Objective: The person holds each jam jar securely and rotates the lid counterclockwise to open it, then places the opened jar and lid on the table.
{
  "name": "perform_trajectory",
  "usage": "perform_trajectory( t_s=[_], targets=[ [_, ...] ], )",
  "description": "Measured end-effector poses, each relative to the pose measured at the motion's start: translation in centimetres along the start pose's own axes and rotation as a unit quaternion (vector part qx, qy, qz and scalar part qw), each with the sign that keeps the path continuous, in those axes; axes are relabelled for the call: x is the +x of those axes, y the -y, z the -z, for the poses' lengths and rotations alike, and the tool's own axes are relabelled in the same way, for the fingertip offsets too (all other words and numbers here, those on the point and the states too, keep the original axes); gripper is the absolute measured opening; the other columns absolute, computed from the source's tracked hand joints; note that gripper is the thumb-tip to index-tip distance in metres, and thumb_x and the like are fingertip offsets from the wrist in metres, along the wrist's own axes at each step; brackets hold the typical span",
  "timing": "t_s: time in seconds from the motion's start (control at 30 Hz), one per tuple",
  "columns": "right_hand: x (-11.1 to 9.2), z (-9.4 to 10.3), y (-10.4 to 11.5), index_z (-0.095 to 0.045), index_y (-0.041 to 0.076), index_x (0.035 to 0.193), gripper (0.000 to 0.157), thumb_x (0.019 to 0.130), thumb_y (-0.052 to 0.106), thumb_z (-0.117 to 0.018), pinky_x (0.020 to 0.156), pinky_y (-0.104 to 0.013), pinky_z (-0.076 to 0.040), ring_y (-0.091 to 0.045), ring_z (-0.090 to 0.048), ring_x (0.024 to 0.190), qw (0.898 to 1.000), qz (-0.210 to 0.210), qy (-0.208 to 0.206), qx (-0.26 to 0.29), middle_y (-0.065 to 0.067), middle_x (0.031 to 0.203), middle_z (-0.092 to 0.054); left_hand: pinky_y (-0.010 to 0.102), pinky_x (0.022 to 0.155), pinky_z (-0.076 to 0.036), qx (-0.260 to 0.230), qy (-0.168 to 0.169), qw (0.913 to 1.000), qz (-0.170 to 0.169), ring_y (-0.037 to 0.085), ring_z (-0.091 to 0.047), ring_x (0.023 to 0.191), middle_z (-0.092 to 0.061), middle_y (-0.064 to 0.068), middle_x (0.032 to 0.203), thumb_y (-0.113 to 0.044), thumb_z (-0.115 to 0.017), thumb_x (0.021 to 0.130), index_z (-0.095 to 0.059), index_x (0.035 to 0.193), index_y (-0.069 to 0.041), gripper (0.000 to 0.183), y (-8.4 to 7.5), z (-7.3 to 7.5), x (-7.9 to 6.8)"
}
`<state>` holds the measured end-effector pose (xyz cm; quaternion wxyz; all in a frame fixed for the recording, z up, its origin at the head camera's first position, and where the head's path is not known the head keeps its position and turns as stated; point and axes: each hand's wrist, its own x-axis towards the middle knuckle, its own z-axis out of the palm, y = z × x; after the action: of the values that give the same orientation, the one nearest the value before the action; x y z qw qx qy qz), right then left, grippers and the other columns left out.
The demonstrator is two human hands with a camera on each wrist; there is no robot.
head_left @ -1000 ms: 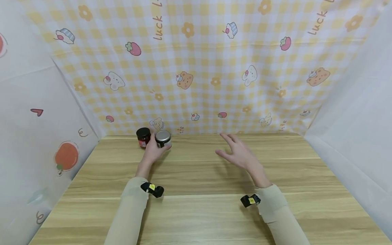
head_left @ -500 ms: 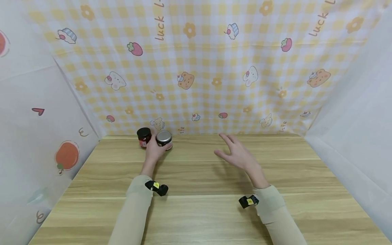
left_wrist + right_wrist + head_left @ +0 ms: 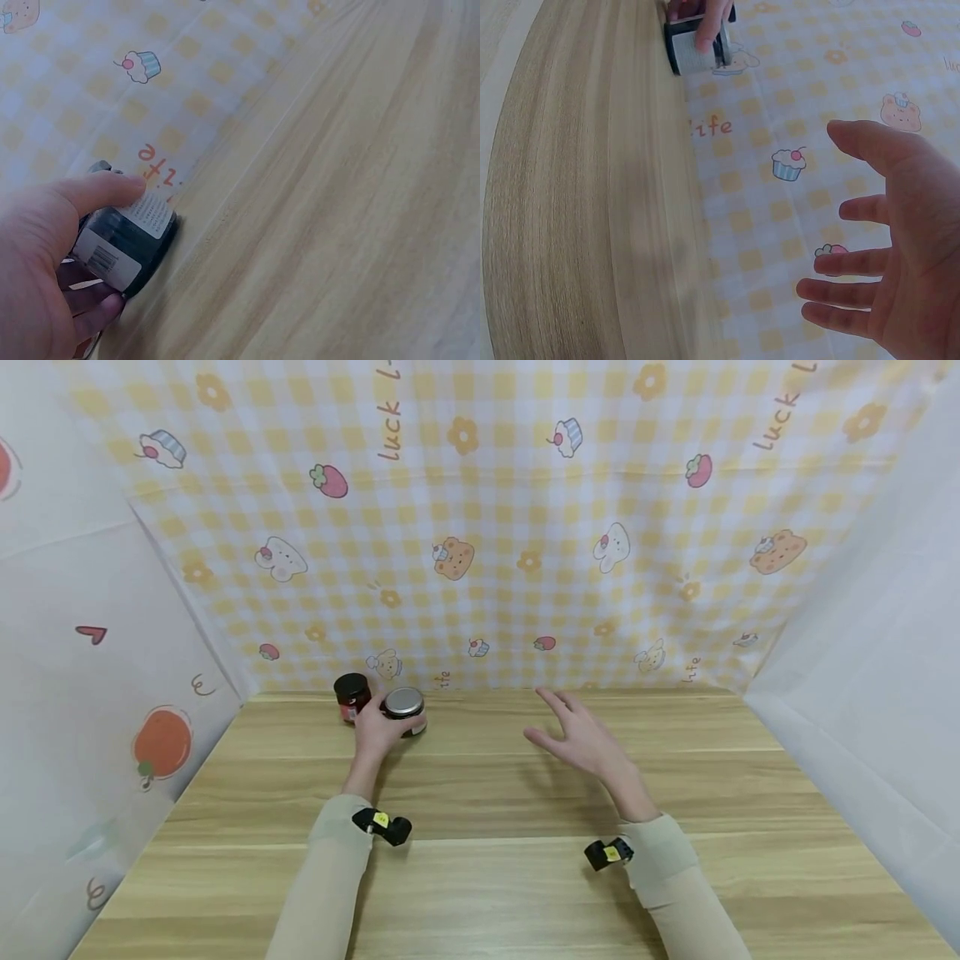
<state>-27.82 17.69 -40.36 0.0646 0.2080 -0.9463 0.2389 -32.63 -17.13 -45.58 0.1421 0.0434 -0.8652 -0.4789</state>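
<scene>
My left hand [image 3: 377, 732] grips a small dark jar with a silver lid [image 3: 404, 701] near the back of the table. In the left wrist view, the thumb lies across the upper side of this jar [image 3: 133, 238] and the fingers curl round the other side; white printed labels and a barcode show. Just left of the hand stands a second jar [image 3: 351, 693], with a black lid and a red label. My right hand [image 3: 588, 740] hovers over the right half of the table, fingers spread, holding nothing. From the right wrist, its palm [image 3: 919, 247] faces the backdrop.
The wooden table [image 3: 495, 885] ends at a yellow checked cloth backdrop [image 3: 495, 602] close behind the jars. White sheets hang at the left side [image 3: 67, 710] and the right side [image 3: 877, 693].
My left hand has drawn the silver-lidded jar slightly right and toward me, away from the backdrop. The black-lidded jar stays in place, and the right hand has barely moved.
</scene>
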Motion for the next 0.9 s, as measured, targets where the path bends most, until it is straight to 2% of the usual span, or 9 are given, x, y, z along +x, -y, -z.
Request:
perform_trajectory(
  t_s=[0.2, 0.47, 0.9],
  targets=[
    [0.0, 0.0, 0.2, -0.029, 0.02, 0.16, 0.082, 0.096, 0.064, -0.054, 0.102, -0.066, -0.039, -0.047, -0.041, 0.137, 1.0, -0.002, 0.002, 0.002, -0.021, 0.157, -0.034, 0.05, 0.102, -0.043, -0.006, -0.001, 1.0, -0.001, 0.038, -0.057, 0.12, -0.062, 0.023, 0.129, -0.024, -0.09, 0.075, -0.057, 0.135, 0.002, 0.073, -0.5, -0.2, -0.4],
    [-0.1, 0.0, 0.2, -0.029, 0.021, 0.16, 0.082, 0.096, 0.063, -0.055, 0.102, -0.067, -0.039, -0.048, -0.041, 0.136, 1.0, -0.006, -0.004, 0.007, -0.025, 0.157, -0.032, 0.05, 0.104, -0.041, -0.009, -0.014, 0.9995, -0.028, 0.035, -0.055, 0.123, -0.062, 0.021, 0.128, -0.025, -0.091, 0.075, -0.06, 0.135, -0.001, 0.072, -1.5, -0.4, -0.6],
    [-0.3, 0.1, 0.5, -0.03, 0.021, 0.16, 0.081, 0.096, 0.063, -0.054, 0.1, -0.067, -0.041, -0.049, -0.042, 0.135, 1.0, 0.001, -0.014, 0.001, -0.025, 0.157, -0.033, 0.046, 0.087, -0.048, -0.024, -0.003, 0.997, -0.073, 0.033, -0.062, 0.099, -0.064, 0.016, 0.124, -0.026, -0.092, 0.072, -0.062, 0.134, -0.007, 0.071, -4.0, -0.9, -2.0]
  ],
)
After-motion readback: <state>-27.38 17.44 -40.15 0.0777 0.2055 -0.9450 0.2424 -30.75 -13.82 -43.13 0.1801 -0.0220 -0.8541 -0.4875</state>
